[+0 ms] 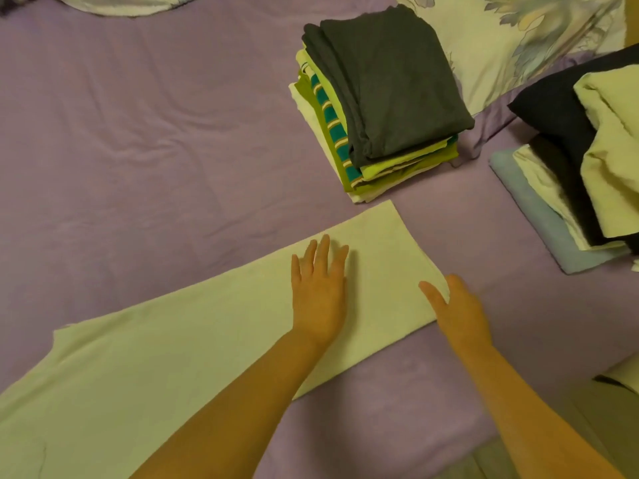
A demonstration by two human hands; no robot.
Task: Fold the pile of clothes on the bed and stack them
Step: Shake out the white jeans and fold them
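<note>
Bed covered in a lilac sheet (155, 133), wrinkled, filling nearly the whole view. Its far edge carries a pale floral-printed duvet (518, 39), bunched at the far right corner, with another fold of the same print at the far left.

Long pale yellow-green garment (173, 357) lies flat along the near side of the bed, running from the near left corner diagonally up toward the middle. Folded lengthwise into a narrow strip; its far end is squared off, just short of the folded stack.

Unfolded pile of clothes (587, 150) at the right edge of the bed: pale yellow pieces, a dark navy piece, and a light blue piece at the bottom, loosely overlapping.

Folded stack of clothes (380, 98) sits in the far-middle of the bed, between the strip's end and the floral duvet. Dark grey item on top; beneath it lime green layers, a teal-and-white striped one, and a white one at the bottom. Edges stepped out toward the left.

Left hand (320, 288) rests palm down on the strip near its far end, fingers straight and slightly spread, pressing the cloth flat.

Right hand (456, 305) is at the strip's right corner, thumb lying on top of the cloth, the other fingers under or beyond the edge; cannot tell whether they are pinching it.
</note>
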